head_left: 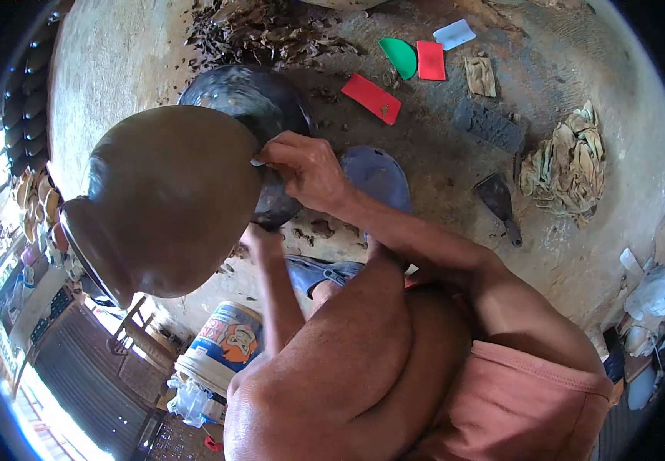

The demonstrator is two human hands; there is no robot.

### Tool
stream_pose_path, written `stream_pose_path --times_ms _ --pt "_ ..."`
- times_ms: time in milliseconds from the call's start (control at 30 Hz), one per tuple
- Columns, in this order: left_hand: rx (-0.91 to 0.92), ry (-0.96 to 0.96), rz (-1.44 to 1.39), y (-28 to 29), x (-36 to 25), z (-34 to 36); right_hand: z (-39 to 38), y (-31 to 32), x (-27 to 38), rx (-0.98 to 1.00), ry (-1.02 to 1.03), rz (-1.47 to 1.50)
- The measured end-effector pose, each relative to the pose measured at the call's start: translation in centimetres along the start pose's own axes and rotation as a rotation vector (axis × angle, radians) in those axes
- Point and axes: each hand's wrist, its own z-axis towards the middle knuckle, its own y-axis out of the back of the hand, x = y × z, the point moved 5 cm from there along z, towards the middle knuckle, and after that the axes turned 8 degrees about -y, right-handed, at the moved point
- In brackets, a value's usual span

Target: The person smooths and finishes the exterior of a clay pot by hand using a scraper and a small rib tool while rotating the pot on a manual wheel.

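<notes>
A large brown clay pot [171,200] with a round belly leans on its side, its flared mouth toward the lower left. Against the right side of its belly, my right hand [305,169] is closed, fingertips pinching a small pale, shiny piece [258,162] whose kind I cannot make out. My left hand [259,238] reaches under the pot's lower right side; its fingers are hidden there. Behind the pot sits a dark, wet-looking round basin [290,104], partly covered by it.
Dark clay shavings [255,38] litter the far floor. Red cards [371,98], a green half-round piece [399,58], a dark block [490,125], a putty knife [496,203] and a crumpled heap [570,161] lie to the right. A blue-grey dish [378,177] and a bucket [228,334] are near me.
</notes>
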Motion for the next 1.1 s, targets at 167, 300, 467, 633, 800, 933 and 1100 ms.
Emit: stream_pose_path --times_ms 167,300,467,633,800,933,1100 --pt "0.546 0.451 -0.366 -5.3 6.2 -9.4 0.1 0.2 -0.9 -0.028 -0.014 0.021" --pt "0.022 0.253 -0.028 -4.8 1.5 -8.7 0.5 -0.3 -0.8 -0.064 0.022 0.001" --pt "0.143 0.06 -0.03 1.5 0.3 0.7 0.2 -1.6 0.0 -0.011 -0.011 -0.017" --pt "0.173 0.247 -0.134 -2.8 5.6 -8.8 0.1 -1.2 -1.3 -0.051 -0.003 0.016" --pt "0.104 0.198 -0.052 -0.3 -0.1 -2.3 0.6 -1.0 -1.5 0.01 -0.053 -0.005" --pt "0.299 0.016 0.127 -1.2 -0.9 -0.5 0.2 -1.1 -1.9 -0.04 -0.015 -0.046" --pt "0.224 0.357 0.025 -2.9 5.3 -9.3 0.5 -0.6 -2.1 -0.065 0.0 -0.021"
